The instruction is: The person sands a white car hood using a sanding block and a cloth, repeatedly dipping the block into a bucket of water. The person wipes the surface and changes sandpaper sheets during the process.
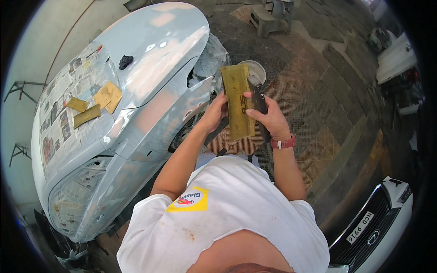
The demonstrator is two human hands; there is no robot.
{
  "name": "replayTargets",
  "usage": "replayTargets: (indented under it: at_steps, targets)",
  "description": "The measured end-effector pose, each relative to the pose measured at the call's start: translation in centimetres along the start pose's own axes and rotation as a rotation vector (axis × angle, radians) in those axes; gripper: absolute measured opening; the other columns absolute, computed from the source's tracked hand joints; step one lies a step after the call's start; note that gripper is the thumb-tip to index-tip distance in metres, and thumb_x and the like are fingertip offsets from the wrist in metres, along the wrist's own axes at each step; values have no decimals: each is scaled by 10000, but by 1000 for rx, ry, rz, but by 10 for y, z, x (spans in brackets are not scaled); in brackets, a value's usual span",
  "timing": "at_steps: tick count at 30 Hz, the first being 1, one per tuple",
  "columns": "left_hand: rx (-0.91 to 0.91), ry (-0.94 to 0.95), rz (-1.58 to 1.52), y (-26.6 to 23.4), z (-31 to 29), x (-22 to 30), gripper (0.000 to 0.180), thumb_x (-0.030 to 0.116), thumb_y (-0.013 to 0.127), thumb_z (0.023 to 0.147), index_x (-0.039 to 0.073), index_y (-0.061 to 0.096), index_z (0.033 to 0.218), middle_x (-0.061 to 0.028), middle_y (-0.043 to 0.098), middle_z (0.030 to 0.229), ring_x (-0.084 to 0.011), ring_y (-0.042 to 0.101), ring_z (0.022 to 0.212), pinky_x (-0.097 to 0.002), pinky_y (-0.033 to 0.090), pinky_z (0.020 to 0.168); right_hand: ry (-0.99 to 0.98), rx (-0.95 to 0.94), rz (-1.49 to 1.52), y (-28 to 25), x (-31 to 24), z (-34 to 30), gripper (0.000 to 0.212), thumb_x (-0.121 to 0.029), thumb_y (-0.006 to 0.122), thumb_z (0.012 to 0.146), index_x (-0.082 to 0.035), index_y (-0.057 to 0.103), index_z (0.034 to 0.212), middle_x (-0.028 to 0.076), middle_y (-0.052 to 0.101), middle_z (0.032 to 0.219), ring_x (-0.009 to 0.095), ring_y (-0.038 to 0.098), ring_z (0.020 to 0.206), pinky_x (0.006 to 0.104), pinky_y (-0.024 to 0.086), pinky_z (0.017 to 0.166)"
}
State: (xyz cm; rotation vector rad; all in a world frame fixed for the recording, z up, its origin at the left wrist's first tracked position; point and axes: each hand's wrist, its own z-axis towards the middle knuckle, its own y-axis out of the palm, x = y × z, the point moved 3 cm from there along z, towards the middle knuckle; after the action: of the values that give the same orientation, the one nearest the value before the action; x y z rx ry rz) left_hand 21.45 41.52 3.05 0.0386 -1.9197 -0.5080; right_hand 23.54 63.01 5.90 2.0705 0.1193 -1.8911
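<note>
A yellow-brown sheet of sandpaper (236, 123) is held upright in front of me. My left hand (215, 113) grips its left edge, with the fingertips hidden behind the sheet. A long, flat black sanding block (258, 98) is in my right hand (273, 119), beside the sheet's right edge. The right thumb and a fingertip reach onto the sandpaper as well. Left of my hands stands a car body (145, 120) with grey and pinkish primer patches. Newspaper (54, 118) covers its windshield, with several folded sandpaper pieces (87, 116) lying on top.
A dark crumpled cloth (125, 62) rests on the hood. Just beyond the sandpaper, a round pale container (256, 70) sits on the patterned floor. A grey step stool (268, 20) stands farther off. Another white car's front (375, 227) is at the lower right.
</note>
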Motion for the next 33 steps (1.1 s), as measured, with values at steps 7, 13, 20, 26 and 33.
replayTargets:
  at_steps: [7, 13, 20, 26, 33]
  targets:
    - [-44, -18, -5, -5, -5, -12, 583, 451, 391, 1204, 52, 507, 1613, -111, 642, 1541, -239, 638, 1381, -457, 540, 1111, -35, 44, -191, 3, -9, -3, 552, -119, 868, 936, 2, 656, 1431, 50, 744, 1257, 118, 671, 1137, 317, 538, 1030]
    - [-81, -7, 25, -2, -3, -17, 633, 545, 384, 1186, 106, 525, 1620, -82, 630, 1555, -219, 633, 1378, -469, 509, 1140, -56, 69, -233, -3, 7, -1, 563, -130, 876, 916, 10, 656, 1416, 46, 737, 1197, 131, 675, 1085, 329, 550, 982]
    - [-43, -11, 142, 3, -2, -19, 633, 555, 464, 1166, 114, 521, 1617, -72, 650, 1492, -206, 618, 1357, -475, 494, 1139, -17, 107, -258, -3, 1, -6, 560, -157, 871, 920, 15, 659, 1408, 62, 733, 1175, 146, 670, 1069, 331, 548, 982]
    - [-38, -1, 239, 2, 2, -19, 535, 387, 510, 1159, 122, 498, 1624, -65, 643, 1481, -190, 623, 1324, -443, 526, 1081, -153, 125, -370, -6, 4, -2, 604, -193, 894, 908, 24, 648, 1415, 107, 711, 1244, 219, 707, 1111, 366, 558, 1007]
    - [22, 6, 218, 21, -6, -4, 478, 349, 495, 1173, 114, 512, 1589, -76, 639, 1484, -212, 628, 1347, -471, 523, 1120, -253, 417, -455, 19, -3, 0, 809, -423, 877, 966, 6, 461, 1511, 244, 562, 1384, 390, 614, 1300, 472, 509, 1111]
